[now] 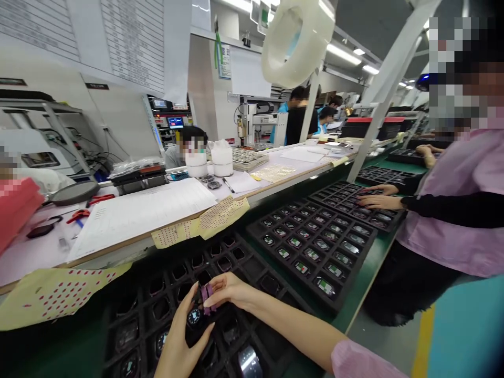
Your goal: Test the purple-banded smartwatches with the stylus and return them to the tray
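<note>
Above a black foam tray (147, 283) with square pockets, my left hand (183, 333) holds a small round-faced watch part (194, 316) between its fingers. Close beside it, my right hand (226, 291) pinches a purple piece (207, 299) against the dark side of that part. The two hands nearly meet around these pieces. Dark frames and watch parts lie in many pockets of the tray below. A shiny curved metallic piece (249, 362) sits in the tray near the bottom edge.
Another black tray (334, 307) with rows of small devices lies to the right. Beyond it, a person in pink (452, 220) reaches over more trays. A shelf holds paper sheets (145, 210), white containers (221, 158) and red-handled pliers (79, 215). A tape roll (275, 58) hangs overhead.
</note>
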Motion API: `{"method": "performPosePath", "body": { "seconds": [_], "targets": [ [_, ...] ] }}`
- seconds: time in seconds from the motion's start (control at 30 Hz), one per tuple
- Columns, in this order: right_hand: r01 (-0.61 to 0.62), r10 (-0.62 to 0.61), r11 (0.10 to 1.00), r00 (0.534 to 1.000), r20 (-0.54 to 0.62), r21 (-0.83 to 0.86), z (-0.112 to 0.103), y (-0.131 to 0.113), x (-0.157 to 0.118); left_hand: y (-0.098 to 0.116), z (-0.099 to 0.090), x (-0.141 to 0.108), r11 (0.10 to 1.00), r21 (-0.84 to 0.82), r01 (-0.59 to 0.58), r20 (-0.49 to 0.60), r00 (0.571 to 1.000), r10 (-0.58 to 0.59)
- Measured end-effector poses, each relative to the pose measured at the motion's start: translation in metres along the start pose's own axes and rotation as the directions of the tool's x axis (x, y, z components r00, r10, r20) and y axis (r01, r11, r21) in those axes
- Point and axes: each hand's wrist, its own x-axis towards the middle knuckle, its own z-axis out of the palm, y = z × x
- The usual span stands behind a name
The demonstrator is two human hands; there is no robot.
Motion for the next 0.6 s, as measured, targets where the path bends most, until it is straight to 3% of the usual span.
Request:
{"method": "performPosePath", "body": {
  "seconds": [0.6],
  "targets": [
    [-0.018,0.015,0.991,1.000,-0.026,-0.134,-0.003,0.014,-0.010,0.027,-0.010,-0.009,0.997,-0.051,0.053,0.093,0.994,-0.048]
  ]
}}
